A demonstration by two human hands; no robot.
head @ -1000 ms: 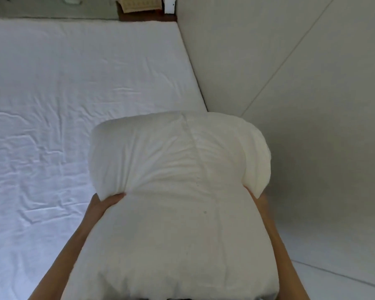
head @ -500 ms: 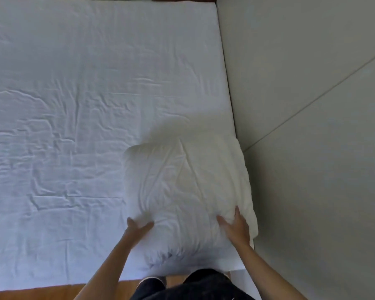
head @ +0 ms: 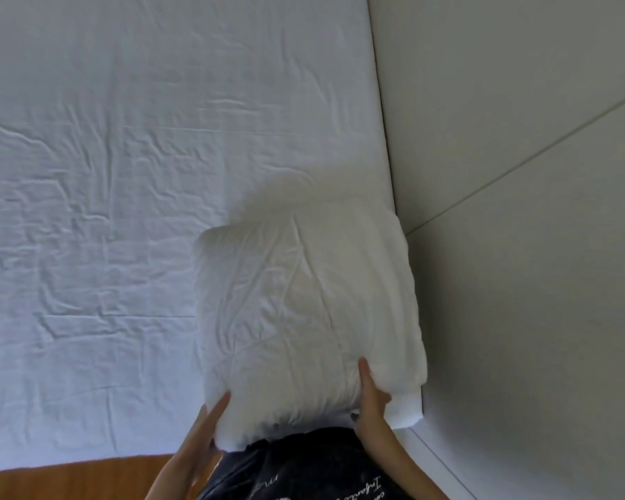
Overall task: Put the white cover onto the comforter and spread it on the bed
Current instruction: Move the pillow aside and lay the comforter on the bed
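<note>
- The folded comforter (head: 304,312), a plump white bundle, now lies on the bed (head: 123,211) at its near right corner, close against the wall (head: 520,175); a second ago it was held up at chest height, and half a second ago it had just come down.
- That suggests the carrying step is over; unfolding and fitting the white cover, not distinguishable here, remain.
- The left hand (head: 204,433) cups the bundle's near left corner, fingers straight along its side.
- The right hand (head: 370,393) presses the near right edge, fingers extended, not curled round it.
- A wooden floor (head: 69,478) strip shows below the bed.
</note>
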